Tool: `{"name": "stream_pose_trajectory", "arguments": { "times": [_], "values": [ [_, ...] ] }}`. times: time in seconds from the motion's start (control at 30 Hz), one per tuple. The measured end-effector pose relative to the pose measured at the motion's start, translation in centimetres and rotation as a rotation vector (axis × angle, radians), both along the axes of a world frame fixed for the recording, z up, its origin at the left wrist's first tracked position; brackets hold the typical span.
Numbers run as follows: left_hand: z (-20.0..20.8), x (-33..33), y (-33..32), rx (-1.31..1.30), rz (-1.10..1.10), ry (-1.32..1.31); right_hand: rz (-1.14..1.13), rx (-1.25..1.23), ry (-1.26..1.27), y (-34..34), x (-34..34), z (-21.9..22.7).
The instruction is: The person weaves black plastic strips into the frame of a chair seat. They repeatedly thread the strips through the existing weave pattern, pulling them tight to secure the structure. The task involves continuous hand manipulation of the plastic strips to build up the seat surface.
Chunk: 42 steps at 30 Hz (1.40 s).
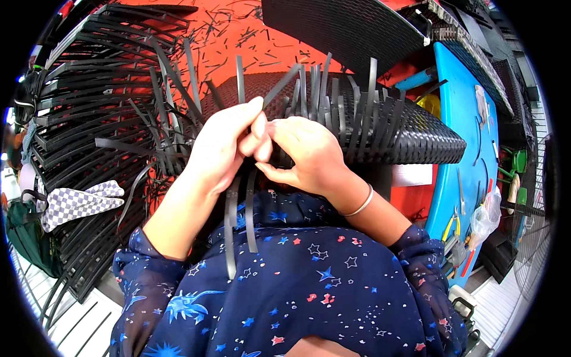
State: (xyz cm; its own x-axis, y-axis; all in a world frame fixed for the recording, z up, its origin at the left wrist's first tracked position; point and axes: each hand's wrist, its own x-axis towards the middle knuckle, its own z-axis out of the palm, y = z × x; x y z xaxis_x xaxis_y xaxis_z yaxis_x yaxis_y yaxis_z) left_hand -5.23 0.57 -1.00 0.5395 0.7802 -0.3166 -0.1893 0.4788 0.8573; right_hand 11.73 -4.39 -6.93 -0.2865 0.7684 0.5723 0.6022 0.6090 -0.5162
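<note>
My left hand (229, 140) and my right hand (306, 152) meet at the near edge of a dark woven panel (422, 134). A flat black plastic strip (281, 84) runs up from the closed fingertips of my left hand. My right hand is closed too, its fingertips against the left fingers; what they pinch is hidden. Two strip ends (231, 232) hang below the hands, in front of my patterned top. Several loose strip ends (339, 110) stand up along the panel to the right of the hands, and more cluster left of them.
Curved black slats (83, 119) are stacked at left, with a checkered cloth (83, 202) on them. Strip scraps litter the red floor (232, 30). A dark woven panel (345, 33) stands at the back. At right, a blue table (455, 113) bears tools and a clear plastic bag (486, 217).
</note>
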Motion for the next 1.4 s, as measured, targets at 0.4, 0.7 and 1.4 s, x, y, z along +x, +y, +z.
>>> {"name": "stream_pose_trajectory", "arguments": {
  "times": [0.4, 0.7, 1.4],
  "values": [
    [1.0, 0.6, 1.7, 0.005, -0.029, 0.032, 0.0, 0.042, 0.027, 0.4, 0.0, 0.0],
    [-2.4, -0.6, 3.1, 0.597, 0.062, 0.437, -0.008, 0.171, 0.035, 0.4, -0.1, -1.8],
    [1.0, -5.5, 1.1, 1.093, -0.592, 0.621, -0.028, 0.141, 0.033, 0.0, 0.2, -1.9]
  ]
}}
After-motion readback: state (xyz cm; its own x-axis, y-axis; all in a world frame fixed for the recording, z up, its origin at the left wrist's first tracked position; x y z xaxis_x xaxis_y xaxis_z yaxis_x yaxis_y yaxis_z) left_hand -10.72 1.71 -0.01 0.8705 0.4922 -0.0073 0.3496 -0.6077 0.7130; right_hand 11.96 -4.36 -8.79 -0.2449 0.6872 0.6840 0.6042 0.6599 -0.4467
